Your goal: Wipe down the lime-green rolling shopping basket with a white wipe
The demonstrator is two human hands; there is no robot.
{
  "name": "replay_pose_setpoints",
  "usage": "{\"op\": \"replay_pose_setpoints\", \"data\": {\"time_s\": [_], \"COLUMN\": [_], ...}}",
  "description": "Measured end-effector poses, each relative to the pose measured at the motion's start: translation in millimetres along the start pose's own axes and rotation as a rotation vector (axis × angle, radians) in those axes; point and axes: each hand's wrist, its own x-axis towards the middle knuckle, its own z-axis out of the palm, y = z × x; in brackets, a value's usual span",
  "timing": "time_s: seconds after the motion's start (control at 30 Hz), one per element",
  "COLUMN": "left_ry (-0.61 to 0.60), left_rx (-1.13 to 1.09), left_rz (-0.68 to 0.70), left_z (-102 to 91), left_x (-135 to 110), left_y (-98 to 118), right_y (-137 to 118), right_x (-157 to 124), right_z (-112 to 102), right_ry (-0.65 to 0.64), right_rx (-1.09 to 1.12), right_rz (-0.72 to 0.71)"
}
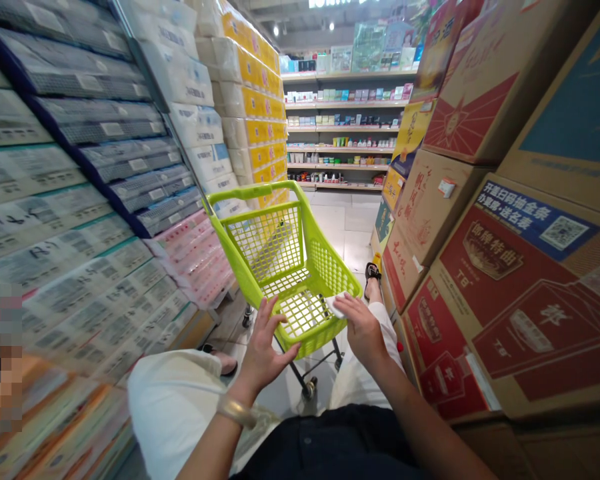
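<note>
A lime-green shopping cart (327, 257) with a grid-walled basket stands between my knees, its near rim facing me. Inside the basket I see only its slatted floor. My left hand (266, 343) is at the near left corner of the basket, fingers spread and curved, with nothing in it. Under the fingers of my right hand (363, 327) is a folded white wipe or tissue (336, 305), pressed at the right rim of the basket. Whether it is paper or cloth I cannot tell. A gold-coloured bangle circles my left wrist.
Stacked packs in plastic wrap (80, 267) rise close on the left, with yellow-and-white tissue packs (260, 127) beyond. Large cardboard cartons (525, 287) wall the right side. Shelves of small boxes and bottles (345, 123) stand across the aisle's far end. A pixelated patch covers the left edge.
</note>
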Motion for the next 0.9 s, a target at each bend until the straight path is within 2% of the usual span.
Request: {"op": "replay_pose_setpoints", "data": {"time_s": [0.1,0.17,0.23,0.4,0.47,0.67,0.83,0.9], "left_ry": [0.06,0.182,0.282,0.149,0.133,0.049,0.094,0.123], "left_rx": [-0.053,-0.084,-0.115,-0.361,-0.439,-0.556,-0.723,-0.769], "left_rz": [-0.067,-0.194,-0.335,-0.489,-0.535,-0.585,-0.729,-0.808], "left_z": [10.0,21.0,32.2,43.9,40.6,11.6,-11.4,-16.4], "left_x": [-2.1,-3.6,-4.3,-4.2,-3.9,-0.1,8.2,12.0], "left_y": [2.1,1.9,-0.5,-10.9,-13.7,-19.3,-23.4,-25.4], "right_y": [-8.9,-16.9,-15.3,19.5,21.8,-7.1,-1.5,-2.8], "right_x": [-3.9,-6.7,-6.1,3.3,2.2,-7.3,-1.6,-1.4], "right_z": [6.7,10.5,8.3,-12.2,-13.3,2.3,-0.2,0.6], "right_ry": [-0.055,-0.132,-0.141,0.082,0.093,-0.096,0.014,0.005], "right_rx": [0.019,0.055,0.067,-0.029,-0.04,0.041,0.003,0.017], "right_rz": [-0.06,-0.122,-0.13,0.009,0.015,-0.118,-0.073,-0.102]}}
